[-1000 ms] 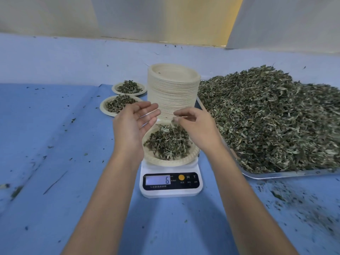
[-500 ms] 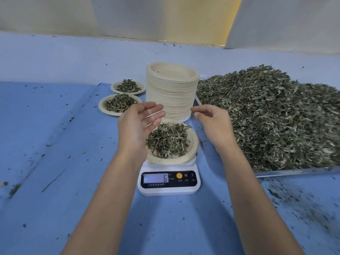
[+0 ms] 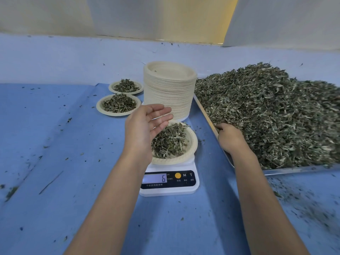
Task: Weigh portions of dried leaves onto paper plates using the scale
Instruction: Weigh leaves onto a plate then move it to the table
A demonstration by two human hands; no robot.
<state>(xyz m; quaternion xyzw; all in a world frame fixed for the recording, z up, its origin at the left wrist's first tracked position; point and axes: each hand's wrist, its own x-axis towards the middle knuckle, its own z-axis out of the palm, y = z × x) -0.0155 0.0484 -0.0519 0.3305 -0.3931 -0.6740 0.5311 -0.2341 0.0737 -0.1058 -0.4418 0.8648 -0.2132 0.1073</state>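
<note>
Head view. The left hand [image 3: 147, 126] hovers over the left rim of the paper plate [image 3: 193, 150], palm turned inward, fingers straight and spread, holding nothing. The plate rests on the scale [image 3: 169, 189] and carries a portion of leaves. The display reads 6.

The right hand [image 3: 230, 138] lies at the near edge of the dried leaves [image 3: 276, 111] heaped on the tray [image 3: 294, 171]. Its fingers are buried, so the grip cannot be determined.

Risks:
- An oversized pinch overshoots the target weight.
- Left-hand contact with the plate falsifies the reading.
- Leaves shed in transit scatter on the worktop [image 3: 55, 144].
</note>
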